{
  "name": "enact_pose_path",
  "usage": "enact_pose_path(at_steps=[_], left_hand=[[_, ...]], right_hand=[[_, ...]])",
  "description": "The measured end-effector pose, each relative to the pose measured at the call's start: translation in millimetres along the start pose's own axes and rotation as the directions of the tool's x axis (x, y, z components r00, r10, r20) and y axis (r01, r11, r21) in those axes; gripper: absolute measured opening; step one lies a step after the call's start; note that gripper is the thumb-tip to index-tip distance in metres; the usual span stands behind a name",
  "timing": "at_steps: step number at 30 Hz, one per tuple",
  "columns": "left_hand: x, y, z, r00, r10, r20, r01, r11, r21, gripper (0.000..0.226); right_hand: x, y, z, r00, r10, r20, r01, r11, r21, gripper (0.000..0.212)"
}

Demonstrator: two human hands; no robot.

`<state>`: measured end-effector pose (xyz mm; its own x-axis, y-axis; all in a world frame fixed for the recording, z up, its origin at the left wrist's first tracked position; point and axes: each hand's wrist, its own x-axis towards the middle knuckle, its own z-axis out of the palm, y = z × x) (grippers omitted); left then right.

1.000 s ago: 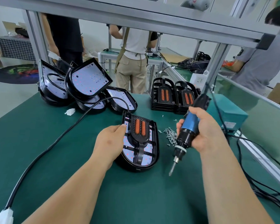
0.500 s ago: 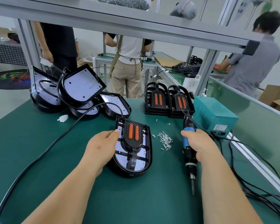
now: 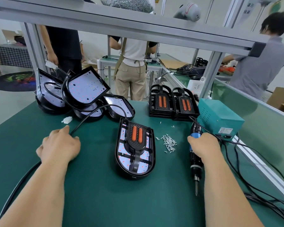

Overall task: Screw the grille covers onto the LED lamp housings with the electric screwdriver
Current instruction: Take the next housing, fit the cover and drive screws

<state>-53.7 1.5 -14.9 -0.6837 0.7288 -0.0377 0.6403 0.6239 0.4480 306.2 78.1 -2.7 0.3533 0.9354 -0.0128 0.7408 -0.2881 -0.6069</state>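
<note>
right grip (image 3: 203, 147) wraps blue screwdriver (image 3: 194, 163), left grip (image 3: 59, 145) spread near black orange-slotted housing (image 3: 134, 176).

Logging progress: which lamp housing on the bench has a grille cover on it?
The lamp housing lying flat mid-table: a black grille cover with orange bars sits on it. The piled housings at back left show bare LED boards.

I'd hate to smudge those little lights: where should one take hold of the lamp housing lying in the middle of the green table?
Probably by the raised rim of its left side, coming from the left. The lamp housing lies flat, lights up, the grille cover over its middle, so only the rim is bare. The left hand lies open there; the right hand holds the electric screwdriver.
</note>
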Motion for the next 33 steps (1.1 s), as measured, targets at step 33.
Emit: enact_pose_path(at_steps=[33], left_hand=[[-61, 57, 31, 0.747, 0.456, 0.484, 0.232, 0.504, -0.832, 0.02]], right_hand=[[-63, -62, 42, 0.824, -0.512, 0.244, 0.463, 0.855, 0.232, 0.025]])
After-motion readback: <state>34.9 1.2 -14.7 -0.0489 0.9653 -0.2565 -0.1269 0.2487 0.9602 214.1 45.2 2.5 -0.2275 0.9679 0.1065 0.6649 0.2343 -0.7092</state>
